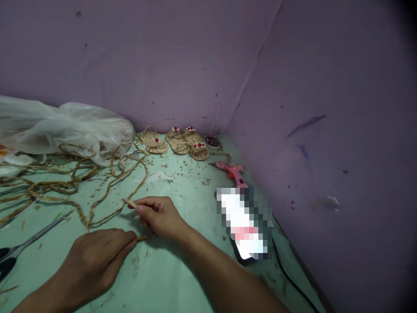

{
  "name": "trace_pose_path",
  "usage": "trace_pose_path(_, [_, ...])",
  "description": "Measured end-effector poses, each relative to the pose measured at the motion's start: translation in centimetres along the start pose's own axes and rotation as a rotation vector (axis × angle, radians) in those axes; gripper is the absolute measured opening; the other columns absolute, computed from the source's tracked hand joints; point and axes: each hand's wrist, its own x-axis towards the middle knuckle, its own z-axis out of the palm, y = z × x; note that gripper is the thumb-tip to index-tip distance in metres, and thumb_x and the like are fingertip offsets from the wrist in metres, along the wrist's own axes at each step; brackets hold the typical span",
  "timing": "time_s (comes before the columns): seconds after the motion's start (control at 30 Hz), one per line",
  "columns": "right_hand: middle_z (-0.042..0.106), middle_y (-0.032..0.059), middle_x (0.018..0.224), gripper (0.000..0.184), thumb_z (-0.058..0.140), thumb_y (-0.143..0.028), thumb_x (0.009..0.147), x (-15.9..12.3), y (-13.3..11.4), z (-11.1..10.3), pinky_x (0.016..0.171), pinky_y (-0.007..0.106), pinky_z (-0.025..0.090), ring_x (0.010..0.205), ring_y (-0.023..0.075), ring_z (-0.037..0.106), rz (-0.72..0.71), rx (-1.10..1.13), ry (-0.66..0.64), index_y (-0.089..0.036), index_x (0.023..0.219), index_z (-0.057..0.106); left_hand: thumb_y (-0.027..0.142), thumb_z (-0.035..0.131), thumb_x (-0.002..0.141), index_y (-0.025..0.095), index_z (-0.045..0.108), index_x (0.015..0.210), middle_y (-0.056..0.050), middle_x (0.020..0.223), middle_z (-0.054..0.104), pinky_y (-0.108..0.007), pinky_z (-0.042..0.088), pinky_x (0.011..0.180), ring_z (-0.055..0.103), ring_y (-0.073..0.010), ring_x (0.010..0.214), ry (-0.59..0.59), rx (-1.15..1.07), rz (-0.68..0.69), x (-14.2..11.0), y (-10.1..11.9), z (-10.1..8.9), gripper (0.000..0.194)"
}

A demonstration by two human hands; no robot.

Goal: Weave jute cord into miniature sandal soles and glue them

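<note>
A pale green tabletop point(163, 278), strewn with fibre scraps, is cropped at the bottom. On it, a translucent white plastic bag point(65, 126) runs out of view at left, its contents hard to make out. Before it sprawls golden-brown twisted plant-fibre rope point(87, 224), looped, tangled and slightly frayed, also cut off at left; part disappears beneath the left hand point(94, 256), palm down, fingers together on it, a stub showing past the fingertips. The right hand point(163, 217) pinches a short, flat, straw-coloured strip point(130, 203) between thumb and forefinger, just above the table; its far end is covered, and whether it joins the rope I cannot tell. Blocky pixels mask a glowing dark-edged phone point(243, 224). Dark-handled metal scissors point(41, 234) lose their grips at the left edge.
</note>
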Motion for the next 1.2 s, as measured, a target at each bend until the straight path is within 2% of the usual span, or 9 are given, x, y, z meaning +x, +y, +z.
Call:
trace_pose_path(0.1, [0.043,-0.0108,0.041,0.013,0.057,-0.014,0.079,0.0,-0.2,0.2,0.038,0.018,0.023,0.036,0.0039,0.032,0.009,-0.004,0.035,-0.015,0.087,0.068,0.024,0.049,0.089,0.022,0.059,0.090,0.003,0.068,0.066,-0.023,0.044,0.056,0.061,-0.0113,0.058,-0.042,0.027,0.069,-0.1,-0.7,-0.4,0.010])
trace_pose_path(0.4, [0.042,-0.0100,0.042,0.011,0.057,-0.013,0.077,0.1,0.0,0.1,0.039,0.018,0.023,0.037,0.0041,0.032,0.016,-0.050,0.022,-0.015,0.079,0.067,0.025,0.050,0.088,0.022,0.060,0.086,0.004,0.066,0.065,-0.025,0.043,0.059,0.060,-0.0113,0.057,0.056,0.087,0.078,0.3,-0.4,-0.5,0.010])
trace_pose_path(0.7, [0.042,-0.0090,0.044,0.016,0.056,-0.017,0.075,0.1,0.5,-0.2,0.040,0.019,0.024,0.039,0.0044,0.031,-0.026,-0.104,0.001,-0.015,0.081,0.071,0.025,0.051,0.088,0.024,0.059,0.093,0.002,0.075,0.070,-0.027,0.047,0.064,0.065,-0.0134,0.065,0.109,0.134,0.053,0.0,-0.6,-0.4,0.010])
trace_pose_path(1.2, [0.043,-0.0084,0.044,0.015,0.057,-0.017,0.074,0.1,0.8,-0.2,0.039,0.017,0.026,0.039,0.0042,0.032,-0.050,-0.117,0.015,-0.017,0.077,0.071,0.028,0.055,0.086,0.022,0.060,0.090,0.001,0.073,0.069,-0.030,0.044,0.065,0.064,-0.0154,0.066,0.139,0.168,0.018,-0.2,-0.7,-0.5,0.009])
